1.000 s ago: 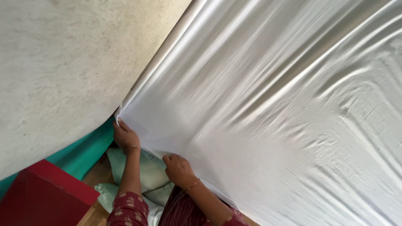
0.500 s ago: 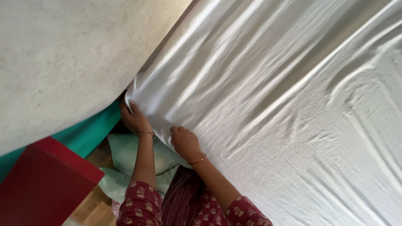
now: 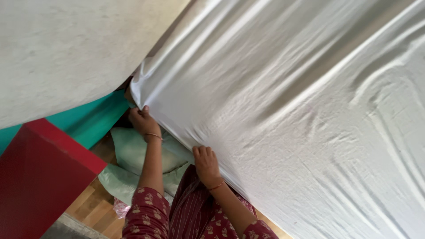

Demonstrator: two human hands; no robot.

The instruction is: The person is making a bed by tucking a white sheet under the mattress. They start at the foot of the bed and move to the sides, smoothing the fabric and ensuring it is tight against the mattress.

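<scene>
A large white sheet (image 3: 287, 110) covers the bed and fills most of the view, wrinkled and stretched in long folds. My left hand (image 3: 141, 119) grips the sheet's corner at the bed's corner, next to the pale wall (image 3: 57, 53). My right hand (image 3: 206, 163) holds the sheet's lower edge a little further along the side, fingers curled over the cloth. Both wrists wear thin bangles, and the sleeves are maroon with a small print.
A teal band (image 3: 88, 121) runs along the foot of the wall. A red box-like piece (image 3: 40, 172) stands at the lower left. Pale green pillows (image 3: 133, 159) lie on the wooden floor (image 3: 93, 206) beneath my arms.
Both hands moved with the sheet: the left went up to the corner by the wall, the right slid along the edge. The view shifted, so the red piece looks larger.
</scene>
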